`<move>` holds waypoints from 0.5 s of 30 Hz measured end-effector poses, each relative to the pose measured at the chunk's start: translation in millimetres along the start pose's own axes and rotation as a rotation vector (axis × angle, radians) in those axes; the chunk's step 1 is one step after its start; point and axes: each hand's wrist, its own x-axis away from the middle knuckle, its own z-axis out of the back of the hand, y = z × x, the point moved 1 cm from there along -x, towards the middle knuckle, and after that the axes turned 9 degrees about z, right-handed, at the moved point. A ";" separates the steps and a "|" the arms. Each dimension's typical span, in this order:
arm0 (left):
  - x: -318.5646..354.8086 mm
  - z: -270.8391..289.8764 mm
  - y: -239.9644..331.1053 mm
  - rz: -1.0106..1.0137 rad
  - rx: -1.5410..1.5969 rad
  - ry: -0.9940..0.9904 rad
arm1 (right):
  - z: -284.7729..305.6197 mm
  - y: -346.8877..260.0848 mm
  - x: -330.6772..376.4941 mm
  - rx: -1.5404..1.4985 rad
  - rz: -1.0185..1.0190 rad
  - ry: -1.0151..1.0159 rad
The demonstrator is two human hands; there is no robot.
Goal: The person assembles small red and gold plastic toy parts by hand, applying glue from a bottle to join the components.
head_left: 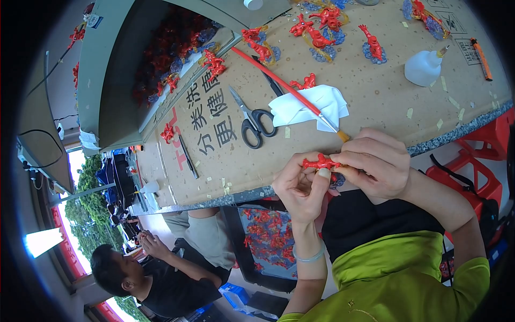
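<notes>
My left hand [301,188] pinches a small red figurine [321,162] between thumb and fingers, near the table's front edge. From the other side, my right hand [375,163] closes its fingertips on the same figurine. A bit of blue translucent base [337,181] shows beneath it; the rest is hidden by my fingers. Just beyond my hands lies a red-handled paintbrush [311,107], its tan bristles close to my right fingers. The brush rests across a folded white cloth [300,110]. Black-handled scissors [252,121] lie to the left of the cloth.
Several red figurines on blue bases [374,45] stand along the far side. A white squeeze bottle [424,68] and an orange cutter [481,59] are at right. A grey booth [115,80] holds a figurine heap; a black crate [252,268] sits below. Another person [155,273] works at lower left.
</notes>
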 end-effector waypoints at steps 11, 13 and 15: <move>-0.2 -1.2 0.6 -0.033 0.023 0.007 | -0.8 0.0 -0.9 0.011 0.010 -0.004; 0.3 -1.9 0.1 -0.019 0.045 0.016 | -1.2 0.1 -0.9 0.012 0.009 -0.004; 0.6 -2.4 0.6 -0.005 0.068 0.024 | -1.3 0.3 -0.9 0.011 0.012 0.003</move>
